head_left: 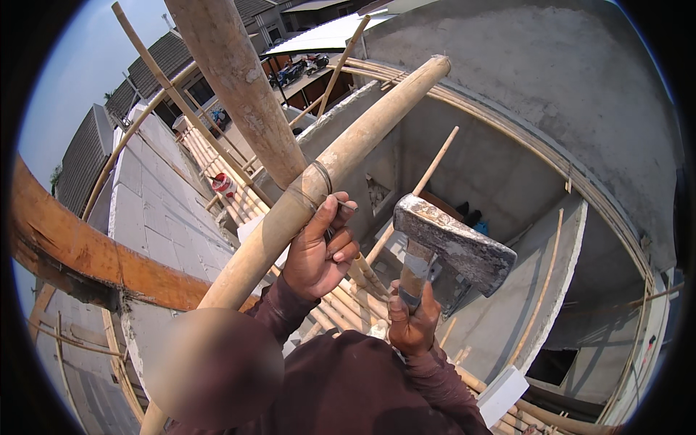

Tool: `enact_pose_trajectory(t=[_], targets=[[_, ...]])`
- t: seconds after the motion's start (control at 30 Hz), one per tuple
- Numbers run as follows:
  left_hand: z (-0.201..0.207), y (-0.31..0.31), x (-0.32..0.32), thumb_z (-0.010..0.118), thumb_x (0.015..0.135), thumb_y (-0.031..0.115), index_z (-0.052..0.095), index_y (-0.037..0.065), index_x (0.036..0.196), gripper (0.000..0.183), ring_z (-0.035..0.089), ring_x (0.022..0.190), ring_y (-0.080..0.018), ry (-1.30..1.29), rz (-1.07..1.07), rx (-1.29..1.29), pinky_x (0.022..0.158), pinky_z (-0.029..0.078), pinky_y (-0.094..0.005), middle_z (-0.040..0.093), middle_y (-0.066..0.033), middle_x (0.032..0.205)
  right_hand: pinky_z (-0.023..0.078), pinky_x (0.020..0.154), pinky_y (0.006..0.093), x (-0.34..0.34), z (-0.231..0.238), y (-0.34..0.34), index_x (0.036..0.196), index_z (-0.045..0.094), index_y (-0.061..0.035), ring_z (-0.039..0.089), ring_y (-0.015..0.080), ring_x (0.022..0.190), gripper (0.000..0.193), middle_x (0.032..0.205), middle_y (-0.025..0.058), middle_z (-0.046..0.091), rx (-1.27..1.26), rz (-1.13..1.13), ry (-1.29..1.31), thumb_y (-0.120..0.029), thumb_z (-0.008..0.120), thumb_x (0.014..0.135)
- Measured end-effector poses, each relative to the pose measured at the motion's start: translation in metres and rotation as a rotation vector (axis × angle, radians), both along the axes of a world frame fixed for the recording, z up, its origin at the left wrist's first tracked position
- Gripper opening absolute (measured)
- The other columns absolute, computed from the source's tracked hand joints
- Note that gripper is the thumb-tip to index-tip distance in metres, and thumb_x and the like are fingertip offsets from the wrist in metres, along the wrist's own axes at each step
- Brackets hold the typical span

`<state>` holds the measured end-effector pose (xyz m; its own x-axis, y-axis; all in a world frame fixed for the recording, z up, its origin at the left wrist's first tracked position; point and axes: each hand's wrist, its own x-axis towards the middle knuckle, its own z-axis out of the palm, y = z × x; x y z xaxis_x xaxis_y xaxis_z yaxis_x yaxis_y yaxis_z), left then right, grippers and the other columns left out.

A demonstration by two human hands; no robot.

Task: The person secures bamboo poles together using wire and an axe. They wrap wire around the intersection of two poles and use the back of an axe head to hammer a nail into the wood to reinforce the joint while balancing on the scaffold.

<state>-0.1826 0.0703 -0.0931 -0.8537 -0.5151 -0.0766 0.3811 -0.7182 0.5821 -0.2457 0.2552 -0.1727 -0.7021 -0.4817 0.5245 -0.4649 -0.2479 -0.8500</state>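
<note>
My left hand (pixel 319 250) is pinched beside a thick bamboo pole (pixel 370 134) that slants from lower left to upper right. Between thumb and forefinger is a thin metal piece (pixel 349 206); whether it is a nail or a wire end I cannot tell. Just above these fingers, loops of wire (pixel 321 176) go round the pole where a second thick pole (pixel 246 94) meets it. My right hand (pixel 415 319) grips a hatchet (pixel 455 243) by its taped handle, with the worn, stained head held up, apart from the bamboo.
Below lies a platform of bamboo poles (pixel 341 308), with a red bucket (pixel 223 184) farther off. A grey block wall (pixel 156 217) runs along the left, and a curved orange-brown beam (pixel 109 254) crosses there. Plastered walls (pixel 500 145) enclose a deep room at right.
</note>
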Motion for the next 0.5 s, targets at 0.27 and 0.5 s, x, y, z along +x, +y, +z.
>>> enact_pose_trajectory(t=[0.27,0.5], targets=[[0.002,0.002,-0.001,0.050,0.108,0.030,0.062,0.014,0.118,0.022,0.030,0.051,-0.0028,-0.004,-0.006,-0.013,0.050,0.033,-0.0198,0.069,0.0050,0.099,0.045,0.047,0.0287,0.010,0.023,0.004,0.114,0.041,-0.0072,0.047,0.0136,0.051,0.053,0.068,0.0052,0.050,-0.736,-0.145,-0.045,-0.056,0.058,0.098],[0.001,-0.002,0.004,0.050,0.108,0.029,0.063,0.014,0.119,0.022,0.030,0.051,-0.0029,-0.017,0.027,-0.030,0.051,0.034,-0.0201,0.069,0.0041,0.101,0.047,0.054,0.0367,0.004,0.009,0.005,0.109,0.055,0.0038,0.065,0.0259,0.061,0.034,0.074,0.0114,0.065,0.110,0.020,0.041,-0.027,0.065,0.098]])
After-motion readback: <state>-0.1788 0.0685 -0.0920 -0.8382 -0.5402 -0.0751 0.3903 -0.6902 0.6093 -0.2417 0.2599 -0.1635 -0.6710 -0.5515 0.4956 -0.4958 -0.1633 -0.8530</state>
